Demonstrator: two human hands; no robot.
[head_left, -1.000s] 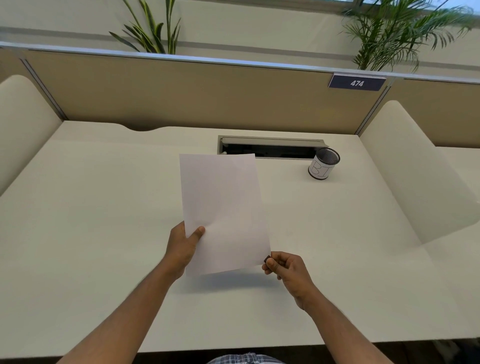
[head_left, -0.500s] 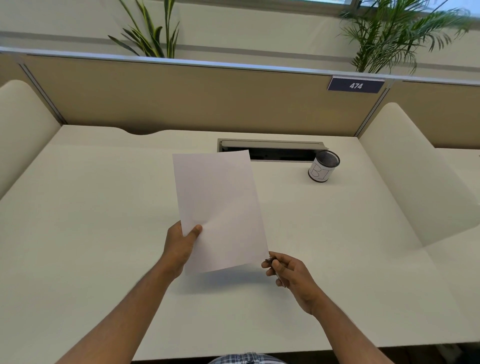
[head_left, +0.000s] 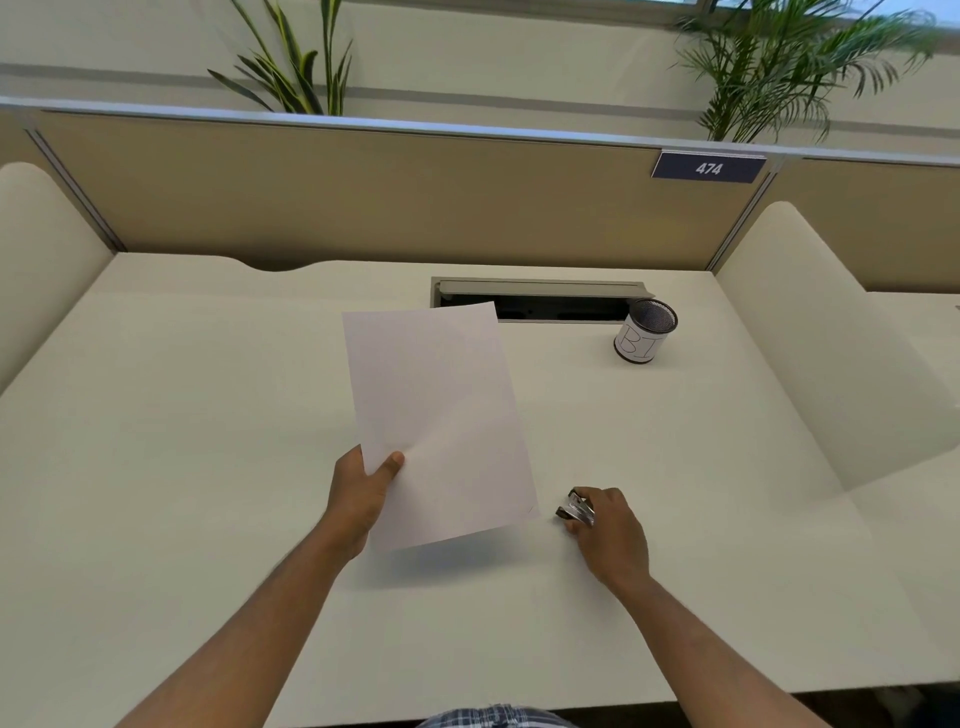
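Now the right hand (head_left: 610, 535), clutching a small silver metal stapler (head_left: 576, 508), has left the white paper sheet (head_left: 441, 415) that the left hand (head_left: 361, 493) pinches; stapling is likely done.

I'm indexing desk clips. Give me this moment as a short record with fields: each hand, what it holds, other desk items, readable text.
left hand: grips the sheet of paper at its lower left edge, thumb on top
paper state: blank, lifted off the desk
right hand: holds a small metal tool, perhaps a stapler, clear of the paper
other items: mesh cup at back right, beside an open cable slot
text: 474 on the number plate; BI on the cup
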